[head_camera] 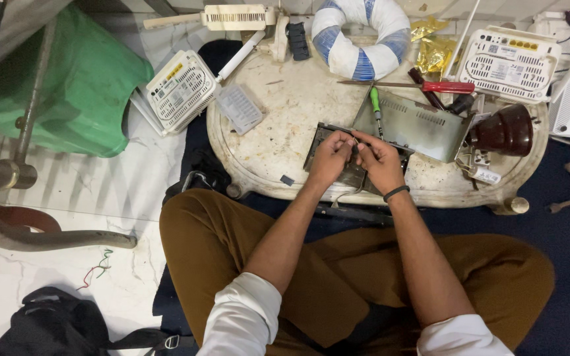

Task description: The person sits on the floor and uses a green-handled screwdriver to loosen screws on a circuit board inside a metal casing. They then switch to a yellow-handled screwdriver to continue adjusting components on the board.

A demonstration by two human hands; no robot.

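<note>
My left hand (330, 158) and my right hand (379, 160) meet over a dark open metal device chassis (320, 140) on a low white worn table (278, 125). The fingertips of both hands pinch something small between them; it is too small to identify. A green-handled screwdriver (375, 105) lies just beyond my right hand, its tip pointing toward the fingers. The grey metal cover (417, 125) of the chassis rests tilted behind it. A black band sits on my right wrist.
A red-handled screwdriver (444, 86), a dark brown round object (506, 130), a blue-and-white wrapped ring (361, 36) and white routers (181, 89) (509, 62) surround the work. A green bag (80, 86) is at left, a black bag (61, 326) at bottom left.
</note>
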